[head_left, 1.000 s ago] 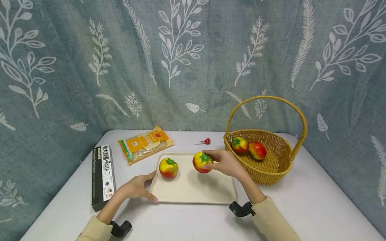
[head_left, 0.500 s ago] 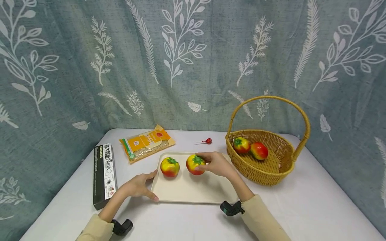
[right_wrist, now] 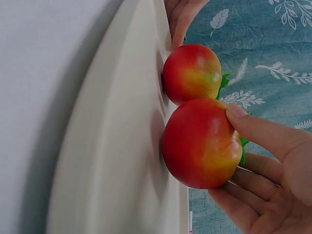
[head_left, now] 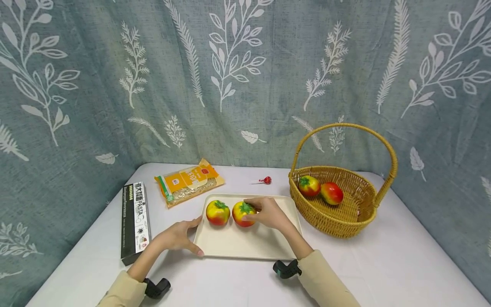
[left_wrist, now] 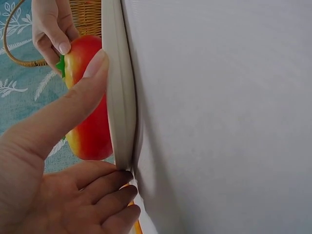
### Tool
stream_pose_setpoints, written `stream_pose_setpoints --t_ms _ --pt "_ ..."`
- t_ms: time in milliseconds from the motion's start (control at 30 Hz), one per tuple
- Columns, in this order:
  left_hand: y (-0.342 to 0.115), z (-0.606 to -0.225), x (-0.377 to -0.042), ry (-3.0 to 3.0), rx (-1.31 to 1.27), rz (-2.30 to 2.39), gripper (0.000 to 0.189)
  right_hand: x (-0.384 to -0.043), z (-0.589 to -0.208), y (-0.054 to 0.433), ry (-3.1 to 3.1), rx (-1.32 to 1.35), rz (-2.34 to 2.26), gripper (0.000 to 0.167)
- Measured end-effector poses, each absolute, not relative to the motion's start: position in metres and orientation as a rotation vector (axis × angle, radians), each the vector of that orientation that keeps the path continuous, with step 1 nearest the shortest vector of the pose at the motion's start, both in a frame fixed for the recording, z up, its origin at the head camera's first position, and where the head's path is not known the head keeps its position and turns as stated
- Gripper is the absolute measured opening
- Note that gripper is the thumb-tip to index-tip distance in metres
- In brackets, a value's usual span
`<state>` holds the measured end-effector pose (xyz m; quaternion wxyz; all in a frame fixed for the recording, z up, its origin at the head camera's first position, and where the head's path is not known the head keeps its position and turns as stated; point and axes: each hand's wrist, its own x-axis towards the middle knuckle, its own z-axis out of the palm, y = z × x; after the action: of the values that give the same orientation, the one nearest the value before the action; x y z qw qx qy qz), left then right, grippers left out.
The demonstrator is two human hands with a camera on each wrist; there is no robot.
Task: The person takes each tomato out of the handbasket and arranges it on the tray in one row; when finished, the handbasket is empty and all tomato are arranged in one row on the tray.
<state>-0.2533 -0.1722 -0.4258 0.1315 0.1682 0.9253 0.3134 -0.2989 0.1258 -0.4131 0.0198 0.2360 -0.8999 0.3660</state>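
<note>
My right hand pinches a round red-and-yellow fruit with a green leafy top between thumb and fingers, over the cream tray. A matching fruit is on the tray just to its left. In the right wrist view, the held fruit appears against or very near the other fruit; its base is close to the tray surface, but contact is unclear. At the tray's left edge, my left hand rests with thumb and fingers spread apart, touching the rim.
A wicker basket with a tall handle stands to the right, holding two more fruits. Behind the tray lie an orange-and-clear food bag and a red lollipop. A black-and-white pasta box lies at left.
My right hand has carried the fruit left and lowered it toward the tray, beside the other fruit. The left hand stays at the tray's edge. The head view has shifted slightly.
</note>
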Motion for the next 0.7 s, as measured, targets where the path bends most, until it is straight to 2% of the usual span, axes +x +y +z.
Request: stream_pose_setpoints --t_ms 400,700 --pt "-0.1730 -0.4273 -0.2537 2.696 0.522 0.911 0.110 -0.2967 -0.4181 0.1202 -2.756 0.686 1.168 0.052" --pt "-0.1725 -0.4282 -0.2547 2.698 0.508 0.904 0.111 -0.2981 -0.4185 0.1221 -2.763 0.688 1.150 0.057"
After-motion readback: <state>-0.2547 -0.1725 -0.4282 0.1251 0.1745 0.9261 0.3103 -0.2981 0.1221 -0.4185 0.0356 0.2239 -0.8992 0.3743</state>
